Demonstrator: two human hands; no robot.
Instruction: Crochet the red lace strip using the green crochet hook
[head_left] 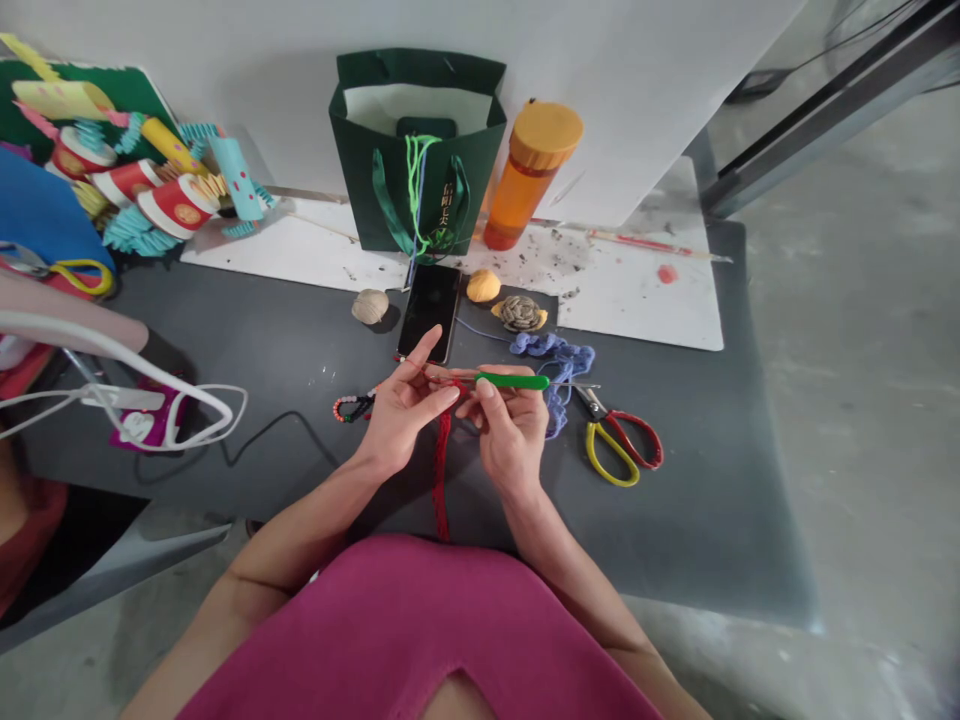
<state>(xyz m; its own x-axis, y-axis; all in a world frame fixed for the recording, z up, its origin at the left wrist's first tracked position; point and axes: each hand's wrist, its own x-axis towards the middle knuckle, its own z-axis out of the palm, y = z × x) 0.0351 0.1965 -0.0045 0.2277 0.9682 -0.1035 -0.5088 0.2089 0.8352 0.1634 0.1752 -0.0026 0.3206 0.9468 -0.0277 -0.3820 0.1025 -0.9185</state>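
My left hand pinches the top of a red crocheted strip that hangs down toward my lap, with the index finger raised and red yarn running over it. My right hand is closed on a green-handled crochet hook, whose tip points left into the red work. Both hands hover above the grey table, just in front of a black phone.
Blue crochet work and yellow-red scissors lie right of my hands. Behind stand a green paper bag and an orange bottle. Small yarn balls, a beaded bracelet, white cables and paper-cup crafts lie left.
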